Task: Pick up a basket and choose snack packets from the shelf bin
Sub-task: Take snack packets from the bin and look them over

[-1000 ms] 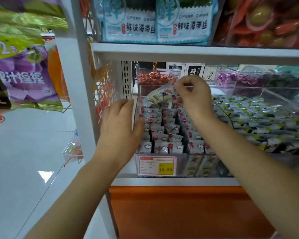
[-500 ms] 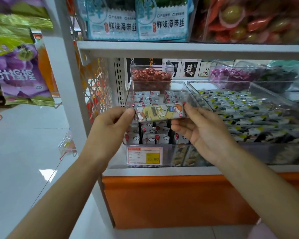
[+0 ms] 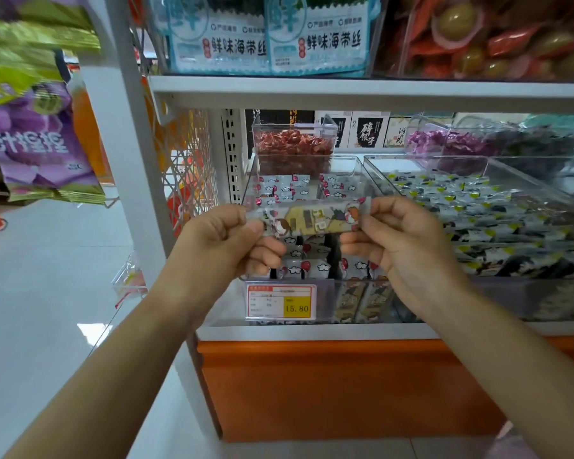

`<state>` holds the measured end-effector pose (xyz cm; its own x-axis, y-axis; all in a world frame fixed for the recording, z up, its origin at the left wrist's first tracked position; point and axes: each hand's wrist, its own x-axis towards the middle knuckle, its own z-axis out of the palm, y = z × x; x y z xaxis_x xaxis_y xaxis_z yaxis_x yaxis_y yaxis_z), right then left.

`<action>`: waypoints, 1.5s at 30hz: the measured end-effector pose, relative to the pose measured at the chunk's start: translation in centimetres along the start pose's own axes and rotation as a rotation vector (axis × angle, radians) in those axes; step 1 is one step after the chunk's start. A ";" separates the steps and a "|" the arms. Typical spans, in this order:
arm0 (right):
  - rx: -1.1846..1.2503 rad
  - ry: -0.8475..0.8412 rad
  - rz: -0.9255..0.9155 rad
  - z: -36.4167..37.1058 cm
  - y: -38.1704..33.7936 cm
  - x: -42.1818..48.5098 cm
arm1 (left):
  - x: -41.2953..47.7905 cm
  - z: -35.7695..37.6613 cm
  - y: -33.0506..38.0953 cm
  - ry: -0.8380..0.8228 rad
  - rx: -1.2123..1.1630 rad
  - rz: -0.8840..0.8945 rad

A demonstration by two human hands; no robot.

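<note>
We face a white shelf unit [image 3: 345, 94] that fills most of the view, with an orange base panel [image 3: 328, 385] under its lower shelf and pale floor [image 3: 47, 293] on the left. On the lower shelf, a wide clear bin [image 3: 544, 180] on the right holds green-and-black wrapped packets. Just left of it stands the shelf bin [image 3: 345, 167], filled with rows of small white packets with red marks. Purple hanging bags [image 3: 37, 144] show at the far left, blurred. On the upper shelf we see 2 blue-and-white seaweed packs [image 3: 265, 38] side by side. Behind the shelf bin, farther in, a small clear box [image 3: 294, 150] holds red wrapped sweets.

The left hand [image 3: 226, 246] and right hand [image 3: 408, 236] are raised near us, in front of the shelf bin. Each pinches 1 end of the snack packet [image 3: 312, 220] between thumb and curled fingers. The packet lies level between the 2 hands, above the bin's near edge and clear of the packets inside; its print is yellow with small cartoon figures. Below it, on the bin's front, a price tag [image 3: 280, 301] reads 15.80.
</note>
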<state>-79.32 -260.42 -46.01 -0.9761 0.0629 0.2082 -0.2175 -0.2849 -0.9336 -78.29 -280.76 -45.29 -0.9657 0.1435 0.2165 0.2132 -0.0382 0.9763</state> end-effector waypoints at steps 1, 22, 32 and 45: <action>-0.013 0.004 -0.025 -0.1 -0.1 0.0 | -0.1 0.1 0.0 0.004 0.064 0.048; -0.265 -0.061 -0.086 -0.1 0.2 -0.3 | -0.5 0.4 0.3 0.013 0.323 0.103; -0.575 -0.072 -0.299 0.1 0.5 -0.8 | -0.5 1.2 0.3 0.026 0.539 0.129; -0.544 -0.115 -0.268 0.4 0.9 -0.9 | -0.1 -0.9 0.8 -0.100 0.370 0.003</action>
<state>-78.63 -261.09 -46.89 -0.8876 -0.0469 0.4581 -0.4539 0.2572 -0.8531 -78.16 -281.66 -44.57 -0.9496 0.2404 0.2011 0.2728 0.3181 0.9080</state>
